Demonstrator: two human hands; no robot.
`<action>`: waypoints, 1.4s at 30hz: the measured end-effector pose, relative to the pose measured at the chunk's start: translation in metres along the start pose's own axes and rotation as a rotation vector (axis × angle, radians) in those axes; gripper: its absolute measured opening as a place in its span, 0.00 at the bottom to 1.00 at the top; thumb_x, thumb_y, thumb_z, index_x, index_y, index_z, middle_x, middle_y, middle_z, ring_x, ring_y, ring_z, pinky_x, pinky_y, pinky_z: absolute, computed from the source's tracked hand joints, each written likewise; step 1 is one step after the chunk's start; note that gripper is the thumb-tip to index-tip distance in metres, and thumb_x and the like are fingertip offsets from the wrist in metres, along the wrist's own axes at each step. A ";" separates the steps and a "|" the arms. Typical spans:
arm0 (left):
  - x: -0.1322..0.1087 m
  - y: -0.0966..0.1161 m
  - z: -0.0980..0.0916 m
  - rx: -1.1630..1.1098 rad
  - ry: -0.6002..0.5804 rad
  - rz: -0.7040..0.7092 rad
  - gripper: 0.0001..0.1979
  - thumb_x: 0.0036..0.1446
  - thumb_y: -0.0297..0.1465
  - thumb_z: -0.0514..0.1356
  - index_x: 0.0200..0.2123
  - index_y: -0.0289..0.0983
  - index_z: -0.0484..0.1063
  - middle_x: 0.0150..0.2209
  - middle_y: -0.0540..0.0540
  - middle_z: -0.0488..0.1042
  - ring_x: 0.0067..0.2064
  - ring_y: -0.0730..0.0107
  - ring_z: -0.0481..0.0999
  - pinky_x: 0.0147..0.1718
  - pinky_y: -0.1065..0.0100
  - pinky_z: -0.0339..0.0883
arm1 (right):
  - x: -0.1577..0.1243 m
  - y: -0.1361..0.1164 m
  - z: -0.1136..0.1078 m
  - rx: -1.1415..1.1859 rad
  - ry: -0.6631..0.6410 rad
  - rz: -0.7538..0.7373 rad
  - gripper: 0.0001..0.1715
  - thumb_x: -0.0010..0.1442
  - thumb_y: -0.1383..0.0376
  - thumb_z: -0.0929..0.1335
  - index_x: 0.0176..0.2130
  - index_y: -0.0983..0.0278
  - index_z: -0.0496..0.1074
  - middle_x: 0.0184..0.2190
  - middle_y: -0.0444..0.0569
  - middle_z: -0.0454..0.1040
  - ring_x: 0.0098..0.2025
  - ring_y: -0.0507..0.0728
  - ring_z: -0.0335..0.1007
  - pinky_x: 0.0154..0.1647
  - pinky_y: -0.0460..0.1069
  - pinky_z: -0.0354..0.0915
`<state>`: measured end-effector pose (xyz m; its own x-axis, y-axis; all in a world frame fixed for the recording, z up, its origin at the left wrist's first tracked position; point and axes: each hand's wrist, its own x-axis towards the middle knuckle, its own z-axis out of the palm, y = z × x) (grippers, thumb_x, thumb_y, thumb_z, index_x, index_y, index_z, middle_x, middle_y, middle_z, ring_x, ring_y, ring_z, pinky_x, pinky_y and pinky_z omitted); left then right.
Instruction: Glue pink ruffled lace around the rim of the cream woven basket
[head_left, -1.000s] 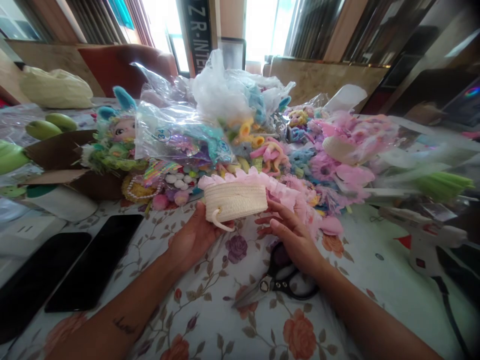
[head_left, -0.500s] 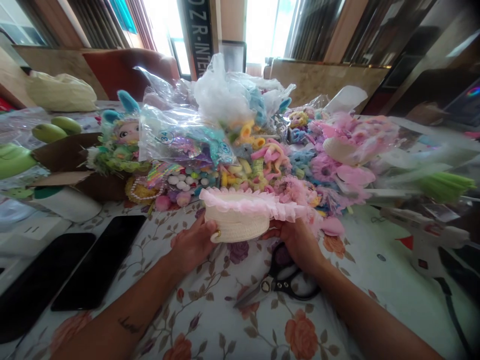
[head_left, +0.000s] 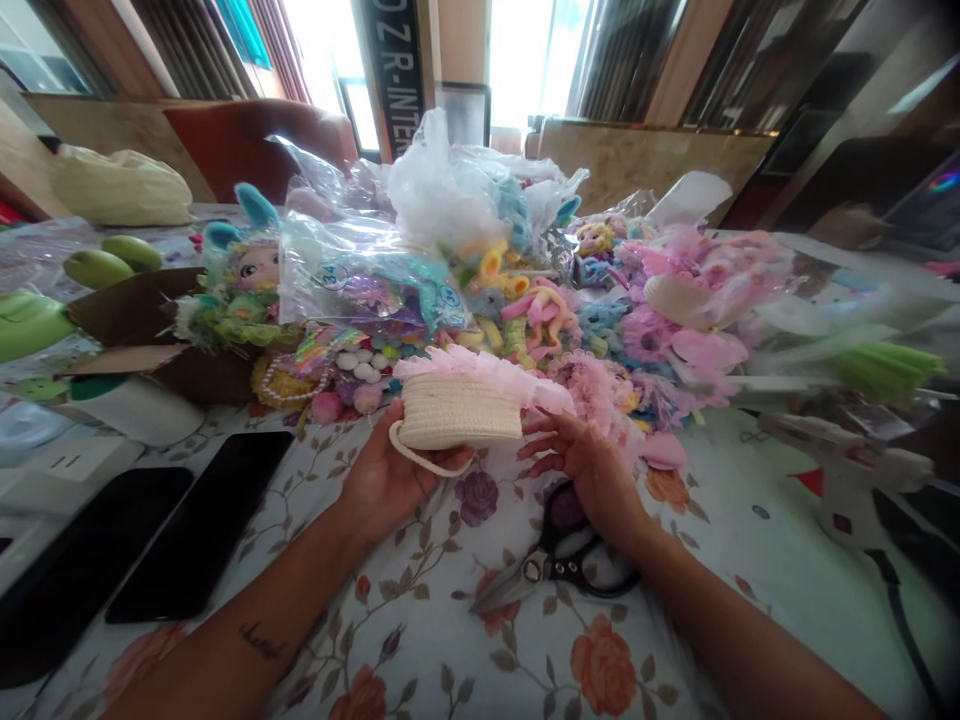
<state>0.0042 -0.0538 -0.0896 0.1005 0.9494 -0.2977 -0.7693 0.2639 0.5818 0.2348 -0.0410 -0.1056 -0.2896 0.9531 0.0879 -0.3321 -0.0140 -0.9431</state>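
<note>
A small cream woven basket (head_left: 457, 412) with a cord handle is held in my left hand (head_left: 386, 480), its fingers curled under the base and the thumb at the left end. Pink ruffled trim (head_left: 480, 372) runs along the basket's upper edge, and a loose end of it reaches right. My right hand (head_left: 589, 462) is beside the basket's right end, fingers apart, close to the trim's loose end; whether a fingertip touches it I cannot tell. Black-handled scissors (head_left: 555, 565) lie on the flowered cloth just below my right hand, blades pointing left.
Behind the basket is a heap of plush toys (head_left: 517, 310) and plastic bags (head_left: 352, 270). Two black phones (head_left: 202, 525) lie at the left near a white roll (head_left: 142, 408) and a cardboard box (head_left: 161, 340). A glue gun (head_left: 855, 470) with a cord is at the right.
The basket has tilted and shifted slightly left and up, with its cord handle now hanging in front. My left hand has moved under it. My right hand's fingers have spread away from its side.
</note>
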 end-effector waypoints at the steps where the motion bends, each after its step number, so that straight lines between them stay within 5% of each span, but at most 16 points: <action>1: 0.000 0.000 0.001 0.001 0.013 -0.001 0.20 0.64 0.40 0.56 0.54 0.34 0.71 0.45 0.39 0.81 0.44 0.52 0.82 0.38 0.54 0.80 | -0.001 0.000 0.000 -0.028 -0.015 -0.032 0.30 0.63 0.41 0.64 0.46 0.61 0.77 0.45 0.52 0.74 0.38 0.58 0.75 0.33 0.52 0.72; 9: 0.000 0.001 -0.003 0.066 -0.005 -0.080 0.19 0.64 0.44 0.56 0.47 0.36 0.74 0.42 0.44 0.82 0.39 0.58 0.82 0.33 0.59 0.79 | -0.001 -0.008 -0.002 0.001 -0.047 -0.140 0.31 0.65 0.44 0.65 0.61 0.50 0.57 0.44 0.48 0.77 0.38 0.58 0.77 0.31 0.51 0.73; 18: 0.004 0.001 -0.008 0.157 -0.149 -0.202 0.25 0.65 0.50 0.50 0.49 0.39 0.76 0.42 0.48 0.82 0.36 0.62 0.82 0.34 0.59 0.78 | -0.010 -0.016 -0.003 -0.055 -0.051 -0.194 0.26 0.68 0.52 0.64 0.63 0.50 0.60 0.46 0.48 0.77 0.40 0.58 0.78 0.34 0.52 0.73; 23: -0.001 -0.004 -0.002 0.237 -0.085 0.040 0.21 0.60 0.47 0.61 0.47 0.37 0.77 0.46 0.44 0.82 0.48 0.56 0.80 0.47 0.58 0.77 | -0.010 -0.008 -0.001 -0.165 0.094 -0.132 0.21 0.64 0.52 0.69 0.55 0.53 0.70 0.44 0.47 0.74 0.47 0.61 0.76 0.34 0.54 0.76; 26: -0.001 -0.012 -0.005 0.340 -0.077 0.156 0.27 0.56 0.49 0.65 0.53 0.39 0.74 0.53 0.43 0.78 0.59 0.52 0.73 0.57 0.56 0.70 | -0.007 -0.006 0.000 -0.295 0.029 0.021 0.17 0.63 0.51 0.69 0.44 0.59 0.77 0.44 0.48 0.77 0.52 0.65 0.73 0.45 0.58 0.76; 31: -0.003 -0.020 -0.014 0.553 -0.078 0.255 0.35 0.57 0.51 0.63 0.64 0.46 0.64 0.63 0.45 0.69 0.69 0.51 0.59 0.65 0.57 0.58 | -0.002 -0.005 -0.002 -0.256 -0.105 0.070 0.26 0.60 0.54 0.73 0.57 0.55 0.74 0.55 0.47 0.77 0.61 0.64 0.69 0.64 0.60 0.62; 34: -0.005 -0.020 -0.014 0.643 -0.060 0.314 0.36 0.58 0.49 0.62 0.66 0.45 0.61 0.66 0.44 0.66 0.69 0.50 0.58 0.64 0.56 0.60 | 0.000 -0.002 -0.004 -0.168 -0.088 0.079 0.27 0.62 0.56 0.72 0.59 0.54 0.71 0.58 0.47 0.75 0.62 0.63 0.67 0.66 0.60 0.60; 42: -0.010 -0.022 0.001 0.661 -0.039 0.457 0.29 0.54 0.40 0.69 0.58 0.42 0.68 0.59 0.40 0.72 0.56 0.55 0.74 0.51 0.59 0.72 | 0.003 -0.001 0.000 0.114 -0.038 0.109 0.16 0.62 0.58 0.70 0.49 0.60 0.78 0.54 0.50 0.77 0.59 0.63 0.70 0.63 0.59 0.63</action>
<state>0.0202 -0.0687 -0.0989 -0.1029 0.9899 0.0971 -0.2086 -0.1170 0.9710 0.2346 -0.0376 -0.1042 -0.3625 0.9320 0.0009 -0.3958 -0.1530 -0.9055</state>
